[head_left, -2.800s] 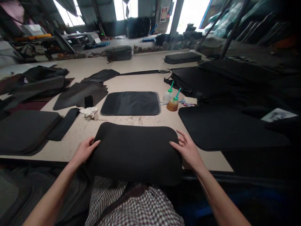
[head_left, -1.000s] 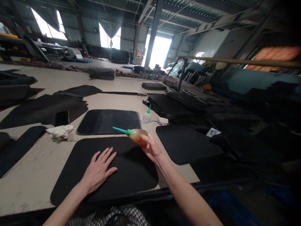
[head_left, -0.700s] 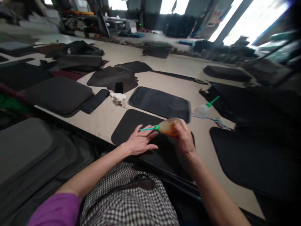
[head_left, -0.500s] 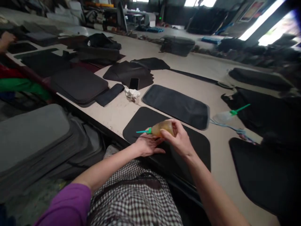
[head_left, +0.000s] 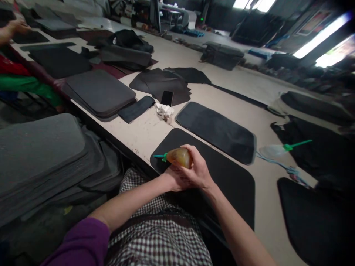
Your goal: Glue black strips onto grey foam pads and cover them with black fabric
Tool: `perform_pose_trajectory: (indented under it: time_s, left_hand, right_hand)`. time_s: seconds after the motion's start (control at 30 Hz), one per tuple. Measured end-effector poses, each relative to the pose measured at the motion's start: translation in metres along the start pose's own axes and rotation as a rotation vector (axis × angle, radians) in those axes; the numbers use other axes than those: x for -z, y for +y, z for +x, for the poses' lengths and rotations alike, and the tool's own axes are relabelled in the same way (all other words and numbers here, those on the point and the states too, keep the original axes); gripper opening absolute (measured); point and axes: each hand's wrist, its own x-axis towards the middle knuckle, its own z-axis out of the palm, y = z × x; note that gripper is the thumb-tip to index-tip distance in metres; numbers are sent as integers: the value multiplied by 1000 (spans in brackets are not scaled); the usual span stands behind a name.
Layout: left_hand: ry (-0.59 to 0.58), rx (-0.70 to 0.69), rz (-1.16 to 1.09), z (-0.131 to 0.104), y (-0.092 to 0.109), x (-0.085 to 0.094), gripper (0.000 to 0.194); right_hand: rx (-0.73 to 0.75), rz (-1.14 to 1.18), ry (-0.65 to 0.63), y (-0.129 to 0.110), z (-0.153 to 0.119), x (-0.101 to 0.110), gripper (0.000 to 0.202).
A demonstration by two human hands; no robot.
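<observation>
My right hand (head_left: 200, 170) is wrapped round the base of a squeeze bottle (head_left: 177, 157) of amber liquid. The bottle lies on its side in the air, its thin green nozzle pointing left. Close below it is my left hand (head_left: 175, 180), meeting the right hand; its fingers are mostly hidden, so its grip cannot be made out. Under both hands a black rounded panel (head_left: 230, 181) lies flat at the table's front edge. Just behind that panel is a longer dark panel (head_left: 216, 129).
A second bottle (head_left: 273, 150) with a green nozzle lies at right beside a bluish cord. A crumpled white cloth (head_left: 164, 109) and a phone (head_left: 167, 98) are behind the panel. Stacked dark panels (head_left: 100, 92) stand at left, grey sheets (head_left: 39, 147) lower down. Another person's hand (head_left: 18, 26) shows far left.
The bottle has rolled and shifted slightly left and down. My hands have come together beneath it, and the left hand's spread fingers are now covered. The whole view has shifted slightly.
</observation>
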Motion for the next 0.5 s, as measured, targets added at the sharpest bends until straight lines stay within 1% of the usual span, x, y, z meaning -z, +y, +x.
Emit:
perform_pose_trajectory:
  time_s: [0.07, 0.13, 0.3, 0.4, 0.5]
  left_hand:
    - [-1, -67, -6, 0, -2, 4, 50]
    - [-2, -106, -11, 1, -4, 7, 53]
    - [51, -123, 5, 1, -5, 14, 64]
    - [98, -117, 59, 1, -4, 19, 64]
    - [121, -115, 81, 1, -3, 23, 66]
  right_hand:
    - [19, -11, 7, 4, 1, 3, 50]
    - [32, -27, 13, 8, 3, 7, 51]
    - [92, -79, 21, 27, 12, 16, 49]
    - [116, -164, 56, 41, 22, 19, 51]
    - [98, -258, 112, 56, 34, 20, 49]
